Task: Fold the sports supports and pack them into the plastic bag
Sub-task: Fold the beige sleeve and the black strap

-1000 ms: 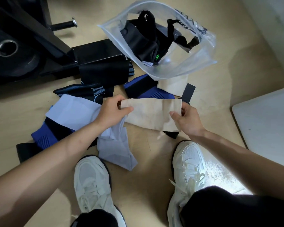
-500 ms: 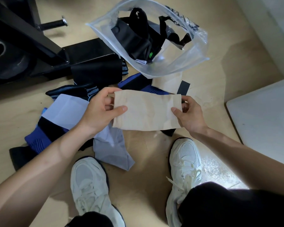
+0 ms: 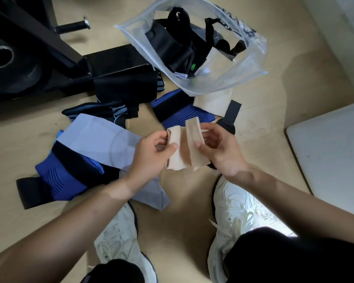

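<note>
The beige support (image 3: 183,149) is in the centre of the frame, lifted above the floor and bent in two, its halves close side by side. The left hand (image 3: 151,158) pinches the left half and the right hand (image 3: 219,149) grasps the right half, thumb in front. To fold it well, I think both edges should be made level before the halves are pressed flat, and then it can slide flat into the open plastic bag (image 3: 229,78) in the upper middle, beside the black supports (image 3: 168,48) inside.
</note>
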Demonstrator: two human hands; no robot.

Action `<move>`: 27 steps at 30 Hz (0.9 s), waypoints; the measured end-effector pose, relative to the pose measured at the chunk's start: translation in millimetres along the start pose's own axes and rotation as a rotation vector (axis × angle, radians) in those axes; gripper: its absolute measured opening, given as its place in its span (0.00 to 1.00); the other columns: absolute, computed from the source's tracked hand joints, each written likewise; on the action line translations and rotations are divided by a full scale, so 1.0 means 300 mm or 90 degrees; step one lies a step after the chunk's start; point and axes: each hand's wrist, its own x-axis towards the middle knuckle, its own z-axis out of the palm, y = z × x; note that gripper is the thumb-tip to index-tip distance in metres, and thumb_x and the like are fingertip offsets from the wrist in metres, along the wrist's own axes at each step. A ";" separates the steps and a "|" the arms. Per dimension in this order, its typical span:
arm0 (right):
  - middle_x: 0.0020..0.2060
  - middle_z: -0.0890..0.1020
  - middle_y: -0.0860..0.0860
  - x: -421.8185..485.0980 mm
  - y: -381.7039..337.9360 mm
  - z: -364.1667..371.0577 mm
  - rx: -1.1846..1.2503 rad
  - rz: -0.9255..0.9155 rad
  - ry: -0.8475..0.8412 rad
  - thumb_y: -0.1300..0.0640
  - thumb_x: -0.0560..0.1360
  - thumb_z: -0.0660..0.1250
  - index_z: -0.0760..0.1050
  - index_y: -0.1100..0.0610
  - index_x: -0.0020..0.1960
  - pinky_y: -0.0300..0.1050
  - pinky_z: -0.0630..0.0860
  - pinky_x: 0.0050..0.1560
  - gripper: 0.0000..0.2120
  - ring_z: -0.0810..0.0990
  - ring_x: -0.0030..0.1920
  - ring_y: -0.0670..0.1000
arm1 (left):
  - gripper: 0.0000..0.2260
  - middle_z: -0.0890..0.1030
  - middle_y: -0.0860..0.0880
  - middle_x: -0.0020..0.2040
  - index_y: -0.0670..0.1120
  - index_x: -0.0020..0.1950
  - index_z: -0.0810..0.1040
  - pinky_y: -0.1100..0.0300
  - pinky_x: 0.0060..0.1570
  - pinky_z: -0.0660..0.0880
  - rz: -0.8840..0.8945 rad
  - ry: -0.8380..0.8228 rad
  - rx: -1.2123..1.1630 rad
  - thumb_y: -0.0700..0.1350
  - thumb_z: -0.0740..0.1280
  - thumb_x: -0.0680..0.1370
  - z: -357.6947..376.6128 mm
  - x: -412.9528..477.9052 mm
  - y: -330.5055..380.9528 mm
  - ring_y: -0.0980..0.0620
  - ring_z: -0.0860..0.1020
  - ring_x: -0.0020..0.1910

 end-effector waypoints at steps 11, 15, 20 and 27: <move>0.59 0.79 0.49 -0.066 0.012 0.060 -0.146 -0.057 -0.139 0.61 0.71 0.76 0.75 0.52 0.69 0.54 0.80 0.59 0.27 0.80 0.59 0.51 | 0.17 0.86 0.51 0.51 0.50 0.61 0.79 0.43 0.56 0.81 0.008 -0.041 -0.072 0.50 0.76 0.73 0.024 -0.032 0.014 0.50 0.85 0.52; 0.57 0.79 0.51 -0.068 -0.006 0.052 -0.112 -0.055 -0.084 0.65 0.73 0.74 0.79 0.54 0.62 0.45 0.80 0.52 0.19 0.80 0.57 0.51 | 0.11 0.86 0.48 0.52 0.45 0.61 0.79 0.42 0.58 0.79 0.028 -0.027 -0.069 0.39 0.71 0.79 0.000 -0.018 -0.002 0.49 0.84 0.53; 0.64 0.73 0.48 -0.044 0.005 0.005 -0.107 -0.029 -0.056 0.60 0.69 0.77 0.79 0.45 0.56 0.57 0.78 0.60 0.19 0.75 0.65 0.51 | 0.12 0.84 0.45 0.57 0.41 0.64 0.77 0.55 0.57 0.80 0.005 -0.135 -0.143 0.36 0.66 0.81 -0.055 -0.015 -0.007 0.49 0.83 0.56; 0.45 0.80 0.52 -0.063 -0.011 0.017 0.052 0.039 -0.136 0.67 0.73 0.74 0.78 0.55 0.58 0.55 0.77 0.41 0.16 0.76 0.40 0.57 | 0.12 0.85 0.49 0.56 0.44 0.65 0.77 0.60 0.48 0.79 -0.030 -0.136 -0.203 0.37 0.65 0.82 -0.087 -0.002 -0.016 0.51 0.84 0.55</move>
